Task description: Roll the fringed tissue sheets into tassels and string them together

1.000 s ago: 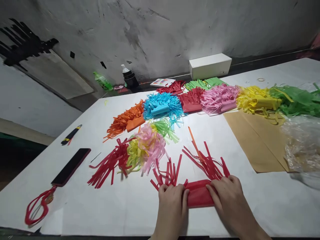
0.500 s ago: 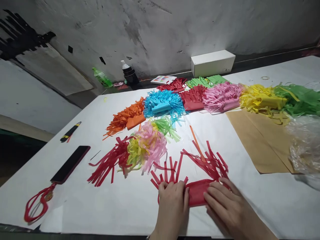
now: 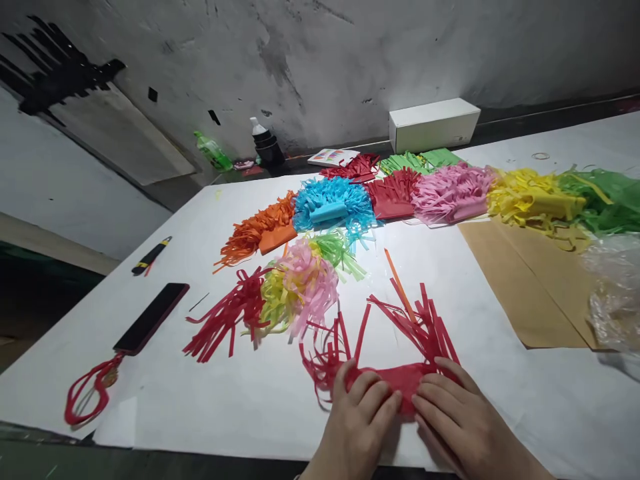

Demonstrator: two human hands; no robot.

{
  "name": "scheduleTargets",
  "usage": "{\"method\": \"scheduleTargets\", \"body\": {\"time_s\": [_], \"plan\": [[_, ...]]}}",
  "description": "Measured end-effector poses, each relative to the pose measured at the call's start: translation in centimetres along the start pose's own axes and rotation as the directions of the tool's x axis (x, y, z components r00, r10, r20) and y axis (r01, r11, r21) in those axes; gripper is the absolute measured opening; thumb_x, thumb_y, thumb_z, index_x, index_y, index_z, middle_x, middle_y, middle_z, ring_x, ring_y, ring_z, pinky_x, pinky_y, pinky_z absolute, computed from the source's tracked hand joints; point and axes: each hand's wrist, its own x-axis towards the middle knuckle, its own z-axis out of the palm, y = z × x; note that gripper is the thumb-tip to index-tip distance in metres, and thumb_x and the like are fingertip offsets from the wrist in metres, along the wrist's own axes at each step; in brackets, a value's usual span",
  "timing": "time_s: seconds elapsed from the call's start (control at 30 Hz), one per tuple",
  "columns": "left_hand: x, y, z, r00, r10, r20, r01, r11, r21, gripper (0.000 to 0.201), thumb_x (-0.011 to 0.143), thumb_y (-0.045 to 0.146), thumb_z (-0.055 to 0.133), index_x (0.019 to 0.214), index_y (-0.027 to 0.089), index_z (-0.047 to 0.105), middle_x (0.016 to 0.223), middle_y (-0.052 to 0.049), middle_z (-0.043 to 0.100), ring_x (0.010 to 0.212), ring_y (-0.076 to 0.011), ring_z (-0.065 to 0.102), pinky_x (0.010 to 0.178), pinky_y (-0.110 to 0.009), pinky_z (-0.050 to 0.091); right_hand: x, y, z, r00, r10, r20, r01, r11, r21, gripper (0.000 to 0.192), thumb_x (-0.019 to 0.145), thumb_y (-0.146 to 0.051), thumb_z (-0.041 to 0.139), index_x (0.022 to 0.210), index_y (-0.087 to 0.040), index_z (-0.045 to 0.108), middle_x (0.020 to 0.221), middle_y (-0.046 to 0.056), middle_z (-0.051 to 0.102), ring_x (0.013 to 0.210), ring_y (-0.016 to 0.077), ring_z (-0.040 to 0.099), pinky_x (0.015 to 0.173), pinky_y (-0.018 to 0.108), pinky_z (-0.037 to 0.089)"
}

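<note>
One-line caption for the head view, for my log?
Both hands, left hand and right hand, press a red fringed paper piece flat on the white table.

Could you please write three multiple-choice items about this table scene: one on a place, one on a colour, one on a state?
1. Where does the phone lie?
A. on the brown paper
B. on the white table, on the left side
C. on the white box

2. What colour is the fringed paper under both hands?
A. red
B. blue
C. yellow

3. How do the hands meet that paper?
A. both lifted clear of it
B. only one touches it
C. both press it flat on the table

Answers:
1 B, the phone rests on the table far left of the brown paper and the box.
2 A, the strip and its fringes are red.
3 C, the left hand and right hand both lie on it with fingers spread.
</note>
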Motion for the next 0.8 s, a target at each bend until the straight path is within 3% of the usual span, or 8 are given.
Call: {"method": "scheduleTargets", "body": {"time_s": [0.07,0.2,0.3,0.4,0.47,0.6,0.73,0.8], "plan": [[0.1,0.3,0.9,0.999,-0.032,0.026,0.033,0.999,-0.023,0.032,0.106,0.014,0.039,0.099,0.022,0.070,0.085,0.000,0.075,0.084,-0.0180,0.064,0.115,-0.046,0.026,-0.3,0.2,0.0,0.999,0.003,0.041,-0.002,1.000,-0.019,0.021,0.097,-0.012,0.053,0.105,-0.013,0.071,0.094,0.007,0.074,0.098,0.0206,0.067,0.116,0.046,0.035],[-0.4,0.0,1.1,0.999,-0.044,0.030,0.045,0.998,-0.036,0.031,0.105,0.013,0.039,0.094,0.020,0.068,0.083,-0.001,0.073,0.080,-0.0186,0.062,0.107,-0.045,0.030,-1.7,1.4,0.0,0.999,0.001,0.047,0.002,0.997,-0.071,0.029,0.095,-0.002,0.046,0.107,-0.010,0.071,0.099,0.010,0.074,0.104,0.0236,0.065,0.116,0.051,0.032],[-0.9,-0.3,0.5,0.993,-0.117,-0.019,0.116,0.991,-0.065,0.022,0.102,0.016,0.047,0.092,0.020,0.067,0.083,-0.002,0.071,0.083,-0.0206,0.061,0.105,-0.047,0.031,-1.8,1.9,-0.4,0.993,0.107,0.044,-0.107,0.994,0.007,0.022,0.097,-0.008,0.051,0.102,-0.016,0.071,0.098,0.007,0.073,0.102,0.0225,0.063,0.113,0.051,0.032],[-1.0,-0.5,-0.3,0.973,-0.225,0.045,0.228,0.969,-0.090,0.016,0.097,0.013,0.054,0.090,0.022,0.065,0.088,-0.001,0.070,0.090,-0.0216,0.060,0.104,-0.047,0.031,-0.7,1.7,-0.7,0.976,0.209,0.061,-0.212,0.976,0.055,0.021,0.099,-0.012,0.050,0.092,-0.020,0.068,0.095,0.004,0.070,0.103,0.0218,0.062,0.109,0.049,0.031],[-0.6,-0.5,-0.6,0.954,-0.287,0.088,0.294,0.952,-0.083,0.017,0.096,0.010,0.056,0.088,0.022,0.064,0.090,-0.001,0.070,0.090,-0.0208,0.060,0.101,-0.046,0.032,0.2,1.5,-0.8,0.960,0.269,0.073,-0.272,0.961,0.041,0.022,0.100,-0.013,0.048,0.086,-0.020,0.064,0.094,0.004,0.068,0.101,0.0217,0.061,0.107,0.049,0.031],[0.4,-0.5,-0.2,0.910,-0.411,0.057,0.413,0.911,-0.016,0.022,0.096,0.013,0.055,0.076,0.020,0.061,0.084,-0.002,0.066,0.084,-0.0217,0.059,0.096,-0.049,0.034,1.1,1.4,-0.5,0.924,0.383,0.021,-0.380,0.922,-0.077,0.023,0.098,-0.014,0.051,0.077,-0.020,0.058,0.091,0.005,0.064,0.091,0.0220,0.060,0.097,0.049,0.036],[1.1,-0.7,0.6,0.889,-0.446,0.104,0.441,0.895,0.069,0.022,0.092,0.015,0.060,0.071,0.019,0.061,0.081,-0.002,0.065,0.081,-0.0235,0.057,0.092,-0.051,0.036,0.9,1.3,-0.1,0.911,0.409,-0.048,-0.408,0.881,-0.240,0.019,0.099,-0.015,0.050,0.083,-0.018,0.061,0.095,0.009,0.066,0.094,0.0262,0.062,0.100,0.056,0.035],[1.2,-0.8,0.6,0.889,-0.439,0.128,0.433,0.898,0.078,0.021,0.091,0.015,0.061,0.071,0.019,0.061,0.082,-0.002,0.065,0.082,-0.0238,0.057,0.092,-0.051,0.036,0.7,1.2,0.2,0.948,0.313,-0.059,-0.318,0.920,-0.230,0.017,0.097,-0.009,0.050,0.094,-0.016,0.065,0.100,0.010,0.067,0.100,0.0276,0.062,0.104,0.056,0.034]]}}
